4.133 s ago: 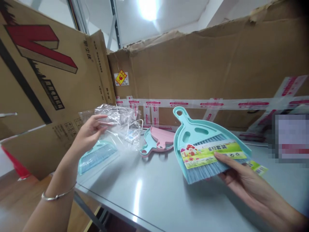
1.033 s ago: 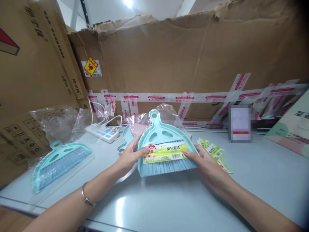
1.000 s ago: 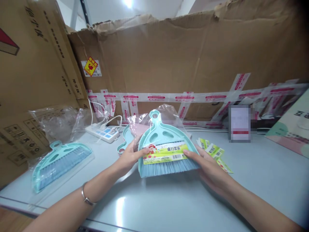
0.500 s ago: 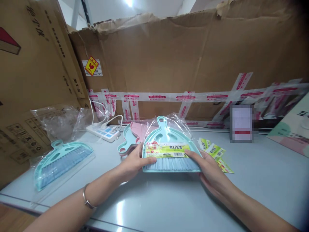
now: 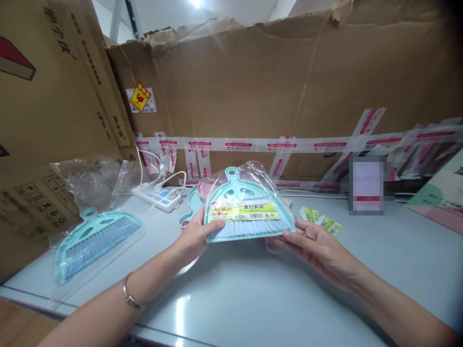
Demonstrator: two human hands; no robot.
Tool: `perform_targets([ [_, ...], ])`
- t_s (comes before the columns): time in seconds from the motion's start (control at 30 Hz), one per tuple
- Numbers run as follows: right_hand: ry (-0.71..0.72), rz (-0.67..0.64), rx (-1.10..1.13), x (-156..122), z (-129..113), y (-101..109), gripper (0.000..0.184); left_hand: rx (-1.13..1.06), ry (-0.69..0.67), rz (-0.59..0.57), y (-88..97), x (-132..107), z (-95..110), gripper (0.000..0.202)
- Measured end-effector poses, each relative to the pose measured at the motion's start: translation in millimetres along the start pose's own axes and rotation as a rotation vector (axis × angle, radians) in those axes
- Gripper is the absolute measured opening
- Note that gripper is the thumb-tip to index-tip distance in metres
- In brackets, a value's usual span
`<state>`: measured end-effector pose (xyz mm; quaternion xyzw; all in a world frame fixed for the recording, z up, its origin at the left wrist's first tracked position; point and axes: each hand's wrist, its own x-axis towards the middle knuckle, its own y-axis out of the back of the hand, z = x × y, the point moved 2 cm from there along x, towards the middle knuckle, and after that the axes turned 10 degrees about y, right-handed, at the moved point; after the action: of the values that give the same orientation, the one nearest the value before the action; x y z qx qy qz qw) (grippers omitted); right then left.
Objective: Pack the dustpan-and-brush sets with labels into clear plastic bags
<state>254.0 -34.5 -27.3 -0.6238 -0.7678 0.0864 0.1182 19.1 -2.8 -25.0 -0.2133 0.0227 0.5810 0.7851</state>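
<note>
Both hands hold a mint-green dustpan and brush set (image 5: 249, 229) in a clear plastic bag, raised above the table. A yellow-green printed label (image 5: 246, 211) lies across the brush, above its pale blue bristles. My left hand (image 5: 198, 233) is closed on the left edge, thumb on the front. At the lower right corner, my right hand (image 5: 313, 243) pinches the edge between thumb and fingers. Behind the set, partly hidden, are loose green (image 5: 194, 202) and pink pieces (image 5: 204, 189). Another bagged dustpan and brush set (image 5: 97, 236) lies at the left.
Several yellow-green labels (image 5: 321, 221) lie on the table (image 5: 231, 294) beyond my right hand. A white power strip (image 5: 157, 196) with cables sits at the back left. Large cardboard boxes (image 5: 235, 86) wall the back and left. A blurred-out object (image 5: 367, 185) stands at the back right.
The held set has moved slightly up and left and its lower edge has tilted a little. My right hand has shifted its grip down to the lower right corner.
</note>
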Motion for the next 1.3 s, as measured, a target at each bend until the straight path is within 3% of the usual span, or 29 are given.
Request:
perform_targets([
  [0.17,-0.013,0.168,-0.063,2,15,-2,0.038,0.046,-0.065,0.152,-3.0,-1,-4,0.06],
  [0.3,0.051,0.179,-0.15,0,19,-8,0.04,0.135,-0.065,0.254,-4.6,0,-7,0.054],
  [0.37,0.053,0.179,-0.108,-2,19,-11,0.037,0.159,-0.07,0.233,-5.2,1,-7,0.053],
  [0.5,0.031,0.162,0.045,-3,17,-11,0.049,0.137,-0.037,0.109,-5.2,1,-7,0.053],
  [0.7,-0.028,0.301,0.094,0,20,-8,0.038,0.124,-0.042,-0.083,-8.0,-3,-6,0.055],
  [0.93,0.031,0.366,0.025,-2,23,-12,0.04,0.143,-0.058,0.03,-7.6,0,-10,0.028],
  [1.1,0.069,0.31,-0.078,-2,25,-10,0.043,0.086,-0.057,0.057,-5.4,1,-11,0.026],
  [1.2,0.11,0.213,-0.112,-1,24,-1,0.066,0.013,-0.056,0.095,-2.0,1,-9,0.026],
  [1.3,0.244,0.06,-0.154,-4,21,7,0.119,-0.034,-0.058,0.114,-0.8,0,-7,0.026],
])
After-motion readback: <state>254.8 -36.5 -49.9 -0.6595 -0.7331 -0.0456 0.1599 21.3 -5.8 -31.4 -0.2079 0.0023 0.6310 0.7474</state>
